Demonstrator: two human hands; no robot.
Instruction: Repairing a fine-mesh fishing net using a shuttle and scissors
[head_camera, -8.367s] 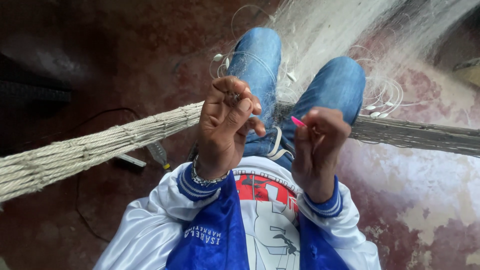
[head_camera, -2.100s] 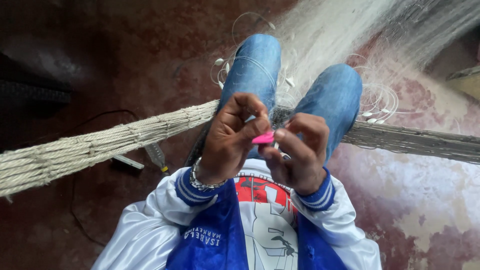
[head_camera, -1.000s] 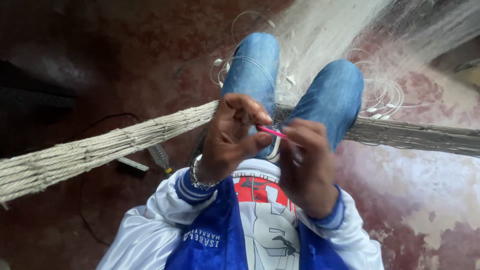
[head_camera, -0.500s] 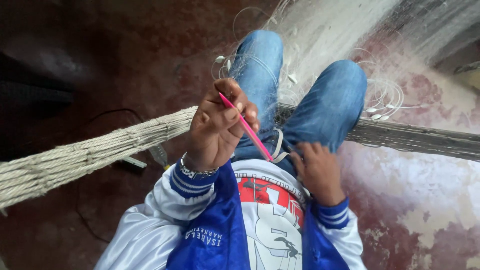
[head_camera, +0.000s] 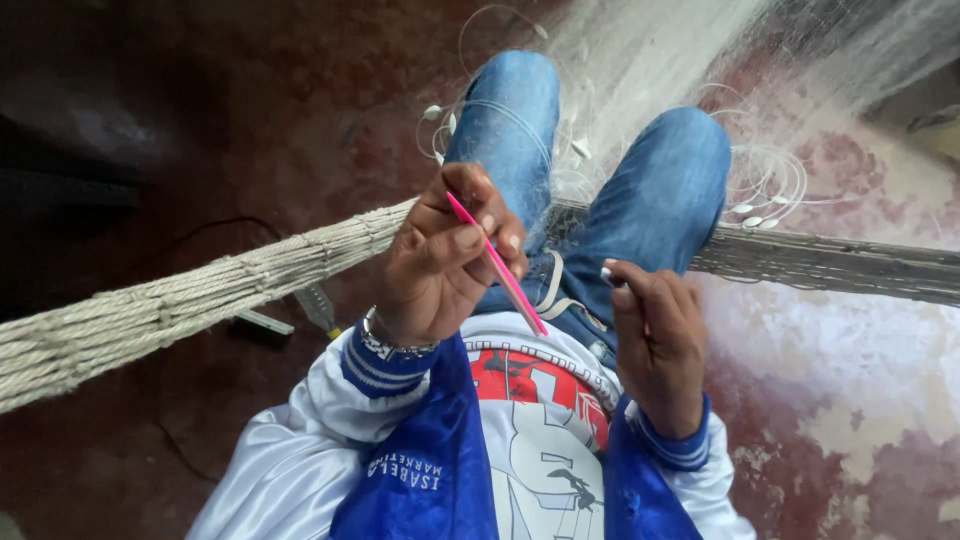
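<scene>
Gripping the pink netting needle in my left hand; right hand pinches thin line, net mending looks unfinished.

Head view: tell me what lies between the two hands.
In the head view, the slim pink tool slants down from the left hand toward the right hand; behind that gap sit the blue jeans.

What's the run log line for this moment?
left hand: grips pink netting needle | right hand: pinches thread, apart | bundled net cord: across lap
</scene>
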